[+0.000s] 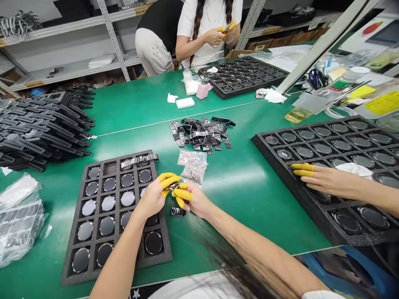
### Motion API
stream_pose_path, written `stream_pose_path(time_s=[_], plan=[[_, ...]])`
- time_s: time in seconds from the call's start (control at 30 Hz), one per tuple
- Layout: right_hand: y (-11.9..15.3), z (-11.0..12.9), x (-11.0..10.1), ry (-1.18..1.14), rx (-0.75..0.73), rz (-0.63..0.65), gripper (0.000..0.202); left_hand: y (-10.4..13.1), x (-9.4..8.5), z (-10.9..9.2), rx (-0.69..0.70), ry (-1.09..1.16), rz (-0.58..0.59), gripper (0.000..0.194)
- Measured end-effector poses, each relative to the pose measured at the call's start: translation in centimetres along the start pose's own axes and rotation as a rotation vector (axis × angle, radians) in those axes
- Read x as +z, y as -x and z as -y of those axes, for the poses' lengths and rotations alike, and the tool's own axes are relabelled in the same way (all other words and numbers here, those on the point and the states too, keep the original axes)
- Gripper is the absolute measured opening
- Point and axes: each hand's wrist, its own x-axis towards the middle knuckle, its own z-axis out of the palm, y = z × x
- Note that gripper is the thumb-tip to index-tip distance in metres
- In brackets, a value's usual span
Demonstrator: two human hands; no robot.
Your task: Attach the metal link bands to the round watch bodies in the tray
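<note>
Yellow finger cots cover fingertips on both of my hands. My left hand [155, 193] is closed on a small dark, shiny watch [172, 187], mostly hidden by the fingers. My right hand [190, 197] pinches the same watch from the other side. Just below them, a short piece of black link band [178, 211] lies on the green table. Under my left wrist is a grey foam tray [168, 245] with round watch heads [108, 203] in its compartments. A black link bracelet [140, 161] rests across its far edge.
Beyond my hands lie bags of small metal pins [193, 168] and a pile of black link bands [204, 135]. Stacked black straps [43, 128] stand left. On the right, a co-worker's hand [324, 179] reaches over another watch tray [280, 166]. Another person [208, 37] works across the table.
</note>
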Motion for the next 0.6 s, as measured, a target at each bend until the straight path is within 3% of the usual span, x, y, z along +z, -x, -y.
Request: stream_pose_path(time_s=[0.27, 0.37, 0.47, 0.6], plan=[[0.1, 0.5, 0.6, -0.071, 0.017, -0.02, 0.046, 0.3, 0.5, 0.9, 0.057, -0.049, -0.053, 0.064], [0.1, 0.4, 0.8, -0.157, 0.012, -0.083, 0.048, 0.3, 0.6, 0.6, 0.062, -0.119, -0.073, 0.065], [0.1, 0.1, 0.9, -0.19, -0.005, -0.162, 0.05, 0.3, 0.5, -0.1, 0.072, -0.148, -0.049, 0.058], [0.2, 0.1, 1.1, -0.178, -0.016, -0.172, 0.049, 0.1, 1.0, -0.6, 0.078, -0.066, -0.07, 0.044]])
